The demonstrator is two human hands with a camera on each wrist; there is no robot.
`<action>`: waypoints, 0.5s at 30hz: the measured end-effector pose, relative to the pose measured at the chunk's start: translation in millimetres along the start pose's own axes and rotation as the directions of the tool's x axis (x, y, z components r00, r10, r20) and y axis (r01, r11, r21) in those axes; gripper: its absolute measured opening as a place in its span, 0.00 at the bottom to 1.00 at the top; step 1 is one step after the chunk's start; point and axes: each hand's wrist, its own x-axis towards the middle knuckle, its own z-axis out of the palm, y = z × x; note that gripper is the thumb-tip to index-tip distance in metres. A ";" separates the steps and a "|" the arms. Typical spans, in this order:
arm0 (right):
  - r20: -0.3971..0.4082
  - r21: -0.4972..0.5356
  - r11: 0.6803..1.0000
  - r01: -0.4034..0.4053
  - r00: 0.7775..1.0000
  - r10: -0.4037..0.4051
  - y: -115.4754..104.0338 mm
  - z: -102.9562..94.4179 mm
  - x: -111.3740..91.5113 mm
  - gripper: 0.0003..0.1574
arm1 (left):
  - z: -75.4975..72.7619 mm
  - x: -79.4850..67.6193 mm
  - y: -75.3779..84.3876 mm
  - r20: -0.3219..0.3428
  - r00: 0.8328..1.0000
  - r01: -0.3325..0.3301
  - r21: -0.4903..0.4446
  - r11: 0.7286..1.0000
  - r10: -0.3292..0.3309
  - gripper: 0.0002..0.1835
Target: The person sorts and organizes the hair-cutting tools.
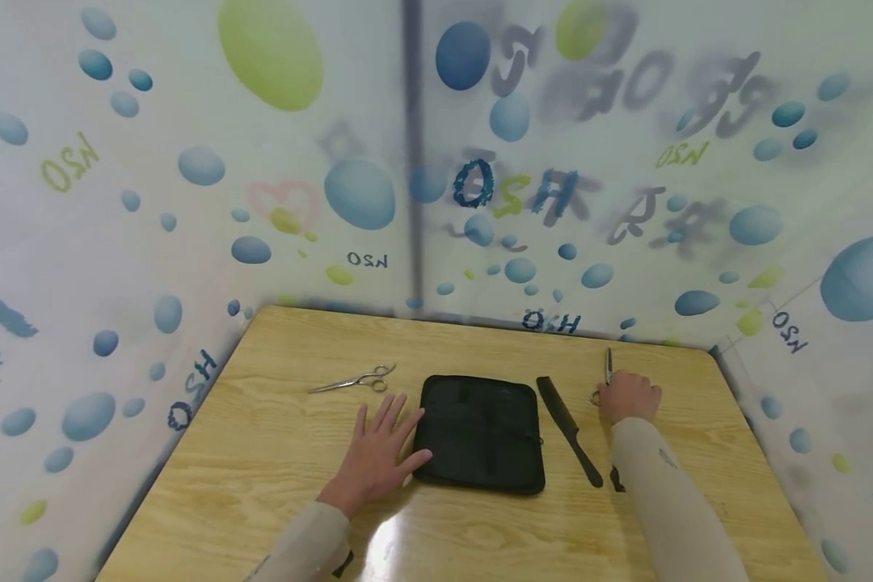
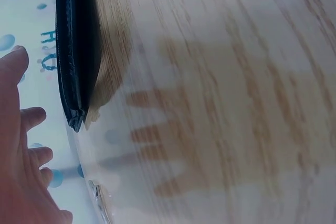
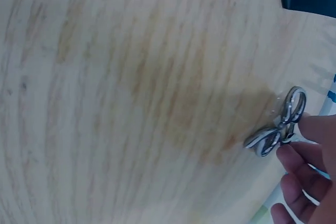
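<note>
A black zip case [image 1: 480, 436] lies in the middle of the wooden table. My left hand [image 1: 378, 461] is spread at its left edge, fingers straight; whether they touch it I cannot tell. At the right, my right hand [image 1: 630, 396] pinches a pair of scissors [image 3: 286, 121] between thumb and fingers near the handle rings. Their blades [image 1: 609, 364] point toward the back wall in the head view. Between that hand and the case lies a black comb [image 1: 563, 420]. Another pair of silver scissors [image 1: 352, 380] rests beyond my left hand.
The wooden table [image 1: 262, 453] meets a patterned wall [image 1: 589, 242] at its back edge, with more patterned walls at left and right. Light glares off the tabletop near my left wrist.
</note>
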 end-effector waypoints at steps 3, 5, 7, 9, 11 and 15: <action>0.024 0.005 1.000 -0.010 1.000 0.010 -0.2 -2.8 0.4 0.24 | -1.3 -0.7 -0.2 0.000 1.000 -0.001 0.001 1.000 0.001 0.38; 0.040 0.014 1.000 -0.021 0.999 0.020 -0.8 -5.1 0.4 0.22 | -1.8 -1.0 -0.6 0.002 1.000 0.001 0.004 1.000 -0.001 0.38; 0.051 0.020 0.999 -0.031 0.998 0.030 -1.0 -7.0 0.5 0.20 | -1.4 -1.0 -1.4 0.005 1.000 0.004 0.000 1.000 -0.004 0.38; 0.063 0.019 0.999 -0.044 0.997 0.043 -1.1 -8.0 0.9 0.19 | -1.0 -0.8 -2.1 0.008 1.000 0.007 -0.007 1.000 -0.007 0.38; 0.065 0.012 0.999 -0.052 0.997 0.051 -0.5 -7.4 1.9 0.17 | -1.1 -0.8 -2.5 0.012 1.000 0.010 -0.013 1.000 -0.010 0.38; 0.061 -0.007 0.998 -0.056 0.997 0.056 1.2 -3.2 4.9 0.14 | -1.4 -0.5 -2.8 0.023 1.000 0.017 -0.009 1.000 -0.017 0.38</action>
